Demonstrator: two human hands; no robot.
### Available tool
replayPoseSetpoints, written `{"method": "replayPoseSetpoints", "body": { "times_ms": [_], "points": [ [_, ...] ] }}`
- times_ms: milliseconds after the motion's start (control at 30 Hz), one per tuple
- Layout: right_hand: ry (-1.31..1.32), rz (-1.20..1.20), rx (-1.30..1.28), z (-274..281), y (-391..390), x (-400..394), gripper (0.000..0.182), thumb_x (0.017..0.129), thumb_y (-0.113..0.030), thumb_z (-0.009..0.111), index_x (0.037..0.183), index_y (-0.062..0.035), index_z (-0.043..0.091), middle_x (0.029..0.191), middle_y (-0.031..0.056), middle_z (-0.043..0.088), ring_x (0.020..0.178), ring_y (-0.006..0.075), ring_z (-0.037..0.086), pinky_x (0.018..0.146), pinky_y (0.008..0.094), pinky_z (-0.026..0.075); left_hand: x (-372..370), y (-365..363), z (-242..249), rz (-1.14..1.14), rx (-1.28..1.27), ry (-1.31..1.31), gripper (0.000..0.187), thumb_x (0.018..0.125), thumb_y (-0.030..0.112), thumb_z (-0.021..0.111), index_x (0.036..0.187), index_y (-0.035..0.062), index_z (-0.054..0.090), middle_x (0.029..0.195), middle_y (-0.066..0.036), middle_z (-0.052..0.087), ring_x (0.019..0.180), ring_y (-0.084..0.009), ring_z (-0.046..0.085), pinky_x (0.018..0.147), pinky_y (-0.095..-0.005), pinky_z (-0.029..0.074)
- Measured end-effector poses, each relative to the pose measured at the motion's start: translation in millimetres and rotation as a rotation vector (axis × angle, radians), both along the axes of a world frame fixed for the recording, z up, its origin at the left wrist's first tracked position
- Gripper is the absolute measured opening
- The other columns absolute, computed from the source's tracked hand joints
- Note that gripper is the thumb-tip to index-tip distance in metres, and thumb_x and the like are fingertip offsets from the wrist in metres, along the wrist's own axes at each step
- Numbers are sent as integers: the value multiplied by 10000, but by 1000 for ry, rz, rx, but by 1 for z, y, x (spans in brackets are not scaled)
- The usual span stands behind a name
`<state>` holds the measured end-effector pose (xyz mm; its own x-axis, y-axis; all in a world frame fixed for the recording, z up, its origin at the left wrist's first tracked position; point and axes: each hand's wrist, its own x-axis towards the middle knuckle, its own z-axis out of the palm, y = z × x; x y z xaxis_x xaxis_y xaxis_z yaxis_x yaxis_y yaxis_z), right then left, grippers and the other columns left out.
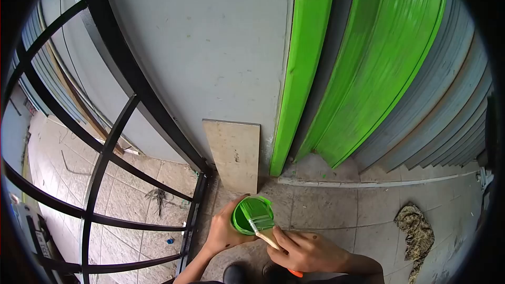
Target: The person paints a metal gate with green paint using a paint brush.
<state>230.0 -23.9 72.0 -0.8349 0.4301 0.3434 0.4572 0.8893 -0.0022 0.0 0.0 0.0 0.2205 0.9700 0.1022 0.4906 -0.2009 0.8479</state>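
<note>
My left hand (227,231) is wrapped round a small round tub (236,223) of green paint, low in the middle of the view. A flat paintbrush (267,235) with a pale handle is pinched in my right hand (302,250), its green-coated bristles lying over the tub's opening. Something orange shows just under my right hand. Ahead, a narrow upright strip (304,63) and a wider ribbed panel (384,68) are bright green, with a dark gap between them.
A black metal grille (108,152) stands at the left. A board (235,152) leans on the grey wall (210,47). Grey corrugated shutter (447,105) stands at the right. A patterned cloth (415,234) lies on the tiled floor (326,205).
</note>
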Motion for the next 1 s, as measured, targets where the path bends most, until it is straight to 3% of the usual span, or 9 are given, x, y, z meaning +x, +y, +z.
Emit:
{"method": "replayPoseSetpoints", "body": {
  "times_ms": [67, 167, 300, 333, 400, 467, 533, 667, 1000],
  "points": [
    [17, 30, 6, 1, 4, 6, 315, 740, -160, 757, 1041, -127, 671, 1051, 119, 642, 703, 149, 682, 592, 189, 547, 2, 0, -4, 18, 9, -15, 899, 545, 298, 902, 1306, 39, 498, 1158, -171, 636, 1062, -273, 639, 912, -374, 508],
    [390, 20, -315, -2, 9, 16, 291, 754, -56, 698, 1040, -82, 659, 974, 85, 641, 653, 143, 658, 570, 234, 553, 2, 3, 5, 64, 49, -9, 909, 531, 302, 910, 1281, -10, 502, 1114, -166, 654, 1018, -262, 660, 888, -358, 522],
    [924, -146, -552, -12, 11, 39, 231, 814, -48, 663, 1045, -48, 669, 905, 86, 694, 583, 132, 650, 553, 271, 538, 3, 9, 6, 51, 110, -68, 904, 514, 298, 921, 1240, -52, 511, 1074, -159, 671, 995, -229, 668, 883, -339, 526],
    [973, -318, -723, 7, 5, 51, 219, 854, -48, 615, 1060, 20, 643, 958, 153, 694, 683, 192, 695, 621, 295, 567, 5, 11, 14, 41, 107, -85, 868, 519, 285, 921, 1217, -45, 525, 1080, -154, 671, 994, -219, 668, 882, -336, 526],
    [1582, -251, -814, 15, 17, 56, 244, 884, -73, 562, 1071, 75, 610, 954, 216, 673, 768, 293, 706, 696, 341, 592, 8, 18, 31, 5, 86, -158, 844, 523, 269, 922, 1204, -41, 530, 1087, -144, 670, 1002, -202, 661, 895, -329, 517],
    [1847, -202, -683, 34, 38, 71, 274, 899, -99, 525, 1070, 107, 585, 953, 260, 653, 823, 366, 695, 751, 389, 598, 12, 24, 58, -37, 43, -256, 825, 529, 230, 925, 1203, -34, 529, 1097, -114, 665, 1012, -170, 641, 923, -314, 495],
    [1860, -231, -535, 61, 65, 84, 264, 903, -120, 520, 1055, 83, 593, 954, 246, 655, 829, 361, 695, 753, 392, 593, 14, 32, 89, -67, 47, -239, 826, 528, 214, 926, 1206, -34, 525, 1096, -103, 662, 1017, -162, 632, 929, -310, 488],
    [2006, -127, -502, 108, 118, 104, 253, 898, -140, 532, 1024, 70, 598, 932, 230, 660, 814, 353, 699, 769, 397, 578, 23, 41, 149, -95, 101, -175, 815, 528, 188, 924, 1203, -34, 525, 1081, -99, 661, 995, -158, 631, 922, -311, 490],
    [2029, -293, -552, 47, 139, 110, 180, 881, -61, 525, 908, 80, 634, 883, 199, 666, 774, 294, 705, 704, 329, 593, 47, 28, 176, -56, 70, -181, 769, 534, 164, 924, 1171, -41, 545, 1061, -103, 662, 973, -169, 639, 900, -326, 507]
  ]
}}
